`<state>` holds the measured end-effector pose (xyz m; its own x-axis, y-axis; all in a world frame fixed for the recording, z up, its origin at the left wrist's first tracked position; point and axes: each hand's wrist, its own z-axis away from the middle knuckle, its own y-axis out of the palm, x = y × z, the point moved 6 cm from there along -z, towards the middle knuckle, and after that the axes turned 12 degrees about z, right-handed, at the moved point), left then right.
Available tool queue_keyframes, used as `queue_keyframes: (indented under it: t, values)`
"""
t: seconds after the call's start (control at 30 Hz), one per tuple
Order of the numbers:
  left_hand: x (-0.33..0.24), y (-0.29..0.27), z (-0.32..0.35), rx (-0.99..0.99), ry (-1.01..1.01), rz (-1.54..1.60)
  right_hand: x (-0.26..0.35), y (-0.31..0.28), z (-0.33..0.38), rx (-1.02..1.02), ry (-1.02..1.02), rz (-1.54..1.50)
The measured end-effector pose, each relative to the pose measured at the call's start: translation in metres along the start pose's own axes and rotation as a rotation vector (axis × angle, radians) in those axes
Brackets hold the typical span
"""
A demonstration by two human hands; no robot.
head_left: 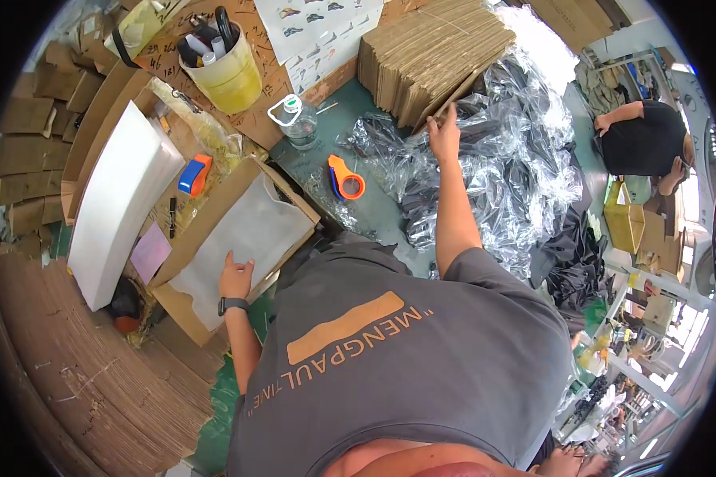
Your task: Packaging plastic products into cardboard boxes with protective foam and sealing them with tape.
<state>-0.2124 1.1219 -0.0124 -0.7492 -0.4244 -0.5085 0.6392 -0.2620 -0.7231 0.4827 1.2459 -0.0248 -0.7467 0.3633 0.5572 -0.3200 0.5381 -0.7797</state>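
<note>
Left hand [235,278] lay flat, fingers spread, on white sheet [243,246] inside open cardboard box [184,306] at table's left edge. Right hand [444,135], fingers loose, holding nothing, reached far edge, touching flattened cardboard stack [429,56] above plastic bags [517,159]. Step looked like fetching; next move needs firm pinch on 1 piece.

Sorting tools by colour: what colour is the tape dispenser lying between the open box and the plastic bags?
Orange with a blue part, the tape dispenser shows best in the head view.
</note>
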Motion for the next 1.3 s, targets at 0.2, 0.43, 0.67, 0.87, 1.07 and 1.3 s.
queue_keyframes:
  t: [0.2, 0.43, 0.67, 0.87, 1.07, 1.3]
  values:
    - [-0.008, -0.014, 0.018, -0.046, 0.05, 0.001, -0.005, -0.023, 0.022, -0.159, 0.292, 0.182]
    - [-0.001, -0.023, 0.015, -0.011, 0.087, -0.01, 0.002, -0.054, 0.009, -0.296, 0.41, 0.357]
    - [0.005, -0.05, 0.001, 0.014, 0.185, -0.07, 0.015, -0.115, -0.007, -0.341, 0.413, 0.284]
    - [0.04, -0.053, -0.018, 0.079, 0.28, -0.1, 0.029, -0.09, -0.003, -0.25, 0.417, 0.073]
    - [0.034, -0.058, -0.012, 0.125, 0.313, -0.15, 0.003, -0.03, -0.032, -0.102, 0.543, -0.516]
    - [0.02, -0.056, -0.002, 0.17, 0.19, -0.186, 0.014, -0.025, -0.065, -0.028, 0.664, -0.567]
